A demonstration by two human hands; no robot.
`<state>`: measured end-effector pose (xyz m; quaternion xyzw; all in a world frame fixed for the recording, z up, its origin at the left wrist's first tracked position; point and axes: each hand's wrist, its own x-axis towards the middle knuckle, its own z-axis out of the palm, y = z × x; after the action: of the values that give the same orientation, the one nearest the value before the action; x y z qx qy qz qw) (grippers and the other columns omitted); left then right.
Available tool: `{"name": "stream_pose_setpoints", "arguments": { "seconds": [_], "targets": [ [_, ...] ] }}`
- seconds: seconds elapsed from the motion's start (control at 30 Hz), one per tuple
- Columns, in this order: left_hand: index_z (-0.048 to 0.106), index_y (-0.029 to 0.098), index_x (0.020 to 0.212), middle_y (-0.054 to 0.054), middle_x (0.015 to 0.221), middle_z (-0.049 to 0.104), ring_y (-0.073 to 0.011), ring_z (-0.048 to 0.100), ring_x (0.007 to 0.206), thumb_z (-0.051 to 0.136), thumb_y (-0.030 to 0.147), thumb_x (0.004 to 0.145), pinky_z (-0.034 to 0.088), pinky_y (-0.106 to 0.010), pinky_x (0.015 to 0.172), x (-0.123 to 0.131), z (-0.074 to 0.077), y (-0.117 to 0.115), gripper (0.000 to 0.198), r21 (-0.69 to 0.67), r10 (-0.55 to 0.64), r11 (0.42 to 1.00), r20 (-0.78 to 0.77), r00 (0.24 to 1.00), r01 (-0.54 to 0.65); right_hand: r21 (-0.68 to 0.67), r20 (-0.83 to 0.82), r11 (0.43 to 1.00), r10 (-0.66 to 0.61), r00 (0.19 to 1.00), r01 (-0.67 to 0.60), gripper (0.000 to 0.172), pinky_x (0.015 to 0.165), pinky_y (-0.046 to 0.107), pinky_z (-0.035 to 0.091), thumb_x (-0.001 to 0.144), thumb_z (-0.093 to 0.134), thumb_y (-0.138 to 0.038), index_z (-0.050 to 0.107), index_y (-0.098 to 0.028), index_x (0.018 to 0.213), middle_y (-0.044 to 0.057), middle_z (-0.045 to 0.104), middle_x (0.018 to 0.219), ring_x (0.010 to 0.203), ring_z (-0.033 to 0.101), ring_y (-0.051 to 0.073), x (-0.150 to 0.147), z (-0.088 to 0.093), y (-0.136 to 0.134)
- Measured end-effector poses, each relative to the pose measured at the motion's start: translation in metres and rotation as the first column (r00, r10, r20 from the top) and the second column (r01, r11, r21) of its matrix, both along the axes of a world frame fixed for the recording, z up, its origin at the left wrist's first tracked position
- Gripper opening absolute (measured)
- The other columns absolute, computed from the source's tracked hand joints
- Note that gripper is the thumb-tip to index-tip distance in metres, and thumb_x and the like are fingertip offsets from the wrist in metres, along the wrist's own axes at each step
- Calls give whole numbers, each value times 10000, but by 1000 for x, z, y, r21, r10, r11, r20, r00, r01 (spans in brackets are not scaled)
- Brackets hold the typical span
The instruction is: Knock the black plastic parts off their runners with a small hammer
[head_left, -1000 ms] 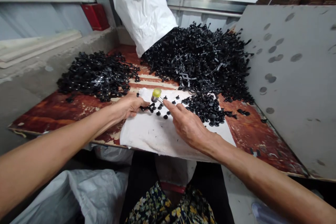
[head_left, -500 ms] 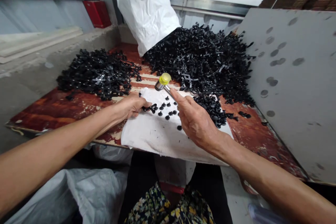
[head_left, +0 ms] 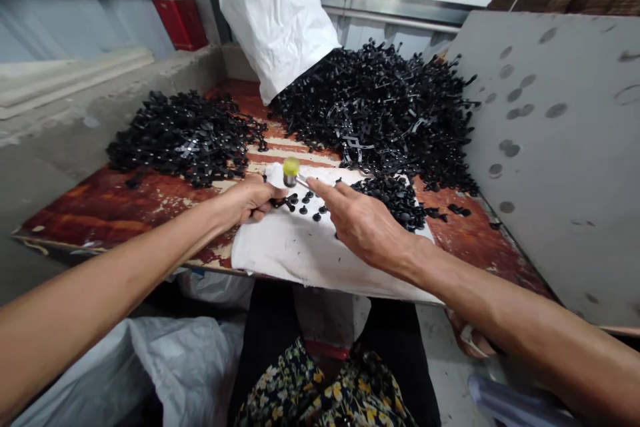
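At the far left, a heap of black plastic fastener strips (head_left: pixel 185 140) lies on the worn red-brown table (head_left: pixel 125 200). The left hand (head_left: pixel 245 201) rests at the edge of a white cloth (head_left: pixel 300 260), fingers curled down beside a short black strip (head_left: pixel 283 203); whether they grip it is hard to tell from this view. Loose black fasteners (head_left: pixel 305 208) dot the cloth just past those fingers. A small mallet (head_left: pixel 291 171) with a yellow tip stands above the cloth, its thin metal shaft pinched in the right hand (head_left: pixel 365 227), index finger stretched along it. Beyond that hand, a pile of fasteners (head_left: pixel 393 200) sits on the cloth, below a much larger black heap (head_left: pixel 375 107). A grey board (head_left: pixel 555 147) leans along the right side.
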<state>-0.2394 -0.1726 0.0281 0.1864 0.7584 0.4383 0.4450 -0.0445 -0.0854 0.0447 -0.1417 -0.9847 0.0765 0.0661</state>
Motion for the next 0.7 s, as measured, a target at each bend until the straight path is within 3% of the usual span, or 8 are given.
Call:
{"name": "stream_pose_setpoints", "arguments": {
  "seconds": [0.1,0.17,0.27,0.37,0.43,0.57,0.7],
  "targets": [
    [459,174,685,39,502,491,-35,306,321,556,127,814,149,-149,322,5,14,-10,169,1,64,998,75,995,-64,-114,-354,992,6,935,-49,589,813,363,526,895,324,-94,409,-143,1475,137,650,1123,899,619,210,16,5,3],
    [464,169,665,34,499,488,-38,321,322,548,109,799,150,-147,316,10,18,-19,170,39,43,998,72,997,-46,-240,-469,967,-40,882,-84,527,773,331,525,921,341,-150,459,-138,1435,108,667,1057,844,612,184,32,6,2],
    [522,143,668,13,522,527,-29,320,329,582,175,803,147,-144,323,19,12,-30,151,57,-28,998,-5,1000,28,-490,-402,872,-208,892,-17,492,593,272,479,930,393,-202,494,-138,1408,17,611,764,591,508,131,56,-2,-4],
    [572,121,684,-13,555,563,-33,344,363,598,294,799,177,-148,347,25,1,-34,209,71,-106,991,-110,988,114,-648,-316,759,-333,889,54,492,539,255,433,924,427,-236,498,-139,1401,5,579,732,555,454,119,72,-17,-14],
    [582,122,674,-5,555,550,-46,380,409,620,338,756,207,-149,374,27,-4,-32,234,74,-177,979,-178,968,192,-697,-287,714,-363,886,67,492,524,247,416,922,432,-254,506,-149,1397,16,587,757,558,447,116,77,-26,-19],
    [597,126,688,25,524,488,-53,344,433,619,404,692,194,-164,403,29,-3,-26,279,11,-355,931,-213,910,366,-732,-274,678,-371,887,57,488,503,234,392,923,419,-262,518,-173,1392,17,585,744,553,438,114,81,-35,-21],
    [600,132,707,26,518,473,-59,303,419,571,431,698,186,-191,404,30,1,-21,300,-35,-415,907,-238,878,419,-747,-263,661,-386,884,67,491,528,239,415,914,419,-250,528,-157,1384,31,597,759,610,493,128,82,-38,-20]
  ]
}}
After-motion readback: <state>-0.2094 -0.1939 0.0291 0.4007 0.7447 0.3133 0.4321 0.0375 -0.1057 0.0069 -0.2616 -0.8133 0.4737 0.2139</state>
